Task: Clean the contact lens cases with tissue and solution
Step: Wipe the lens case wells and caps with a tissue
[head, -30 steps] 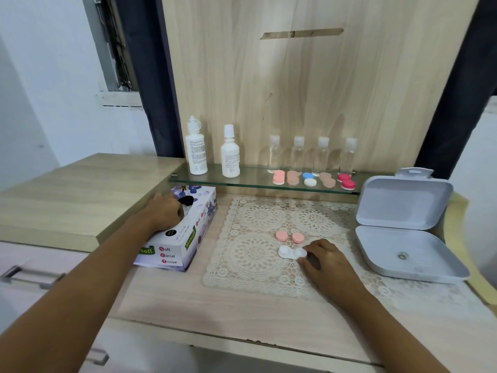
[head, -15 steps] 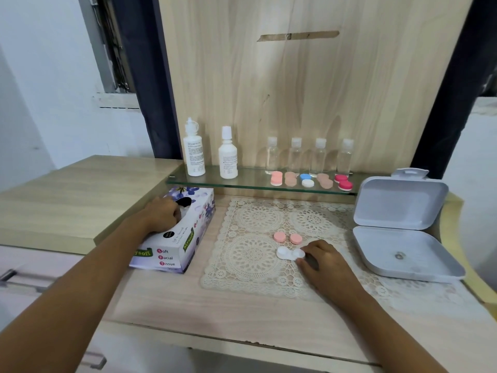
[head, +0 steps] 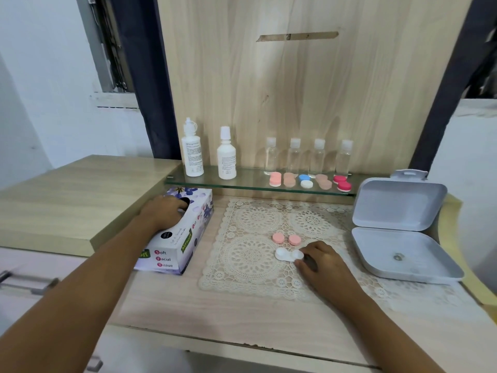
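A white contact lens case base lies on the lace mat with its lids off. My right hand pinches its right end between thumb and fingers. Two pink caps lie loose just behind it. My left hand rests on top of the tissue box, its fingertips curled into the dark opening. Whether they grip a tissue is hidden. Two white solution bottles stand upright on the glass shelf at the back.
Several small clear bottles and several coloured lens cases line the shelf. An open grey hinged box sits at the right of the mat. A raised wooden counter lies left of the tissue box.
Both hands stay where they were; only the view has shifted a little.
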### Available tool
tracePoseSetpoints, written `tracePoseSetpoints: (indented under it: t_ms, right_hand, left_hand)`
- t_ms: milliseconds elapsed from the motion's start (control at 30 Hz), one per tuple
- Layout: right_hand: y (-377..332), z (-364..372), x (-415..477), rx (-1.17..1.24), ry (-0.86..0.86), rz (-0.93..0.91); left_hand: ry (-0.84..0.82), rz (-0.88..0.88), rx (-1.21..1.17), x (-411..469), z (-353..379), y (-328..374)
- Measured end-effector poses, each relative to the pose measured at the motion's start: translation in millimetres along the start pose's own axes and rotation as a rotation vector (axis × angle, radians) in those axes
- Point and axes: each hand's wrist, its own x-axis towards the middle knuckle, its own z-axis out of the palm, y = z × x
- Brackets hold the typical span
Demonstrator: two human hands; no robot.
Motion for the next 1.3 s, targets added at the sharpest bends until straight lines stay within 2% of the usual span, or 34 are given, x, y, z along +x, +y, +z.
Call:
tracePoseSetpoints:
  t_ms: [267, 467, 533, 1067, 1167, 1300]
  right_hand:
    - [1.1, -0.2, -0.3, 0.004, -0.004, -0.005]
    - [0.6, -0.3, 0.1, 0.002, -0.01, -0.007]
    - [0.7, -0.6, -0.2, 0.001, -0.01, -0.007]
    - [-0.3, -1.0, 0.4, 0.009, -0.01, -0.006]
    - [-0.2, -1.1, 0.1, 0.008, -0.005, -0.009]
    - [-0.3, -1.4, -0.3, 0.004, -0.007, -0.013]
  left_hand:
    - [0.064, -0.024, 0.013, 0.0, 0.9, -0.6]
    - [-0.059, 0.007, 0.174, 1.3, 0.0, 1.3]
    - [-0.032, -0.014, 0.159, -0.2, -0.4, 4.7]
    - [0.244, -0.166, -0.422, -15.2, -16.4, 7.6]
    - [0.359, -0.219, -0.577, -17.7, -18.7, 8.4]
    - [0.48, -0.201, -0.852, -21.4, -22.9, 18.1]
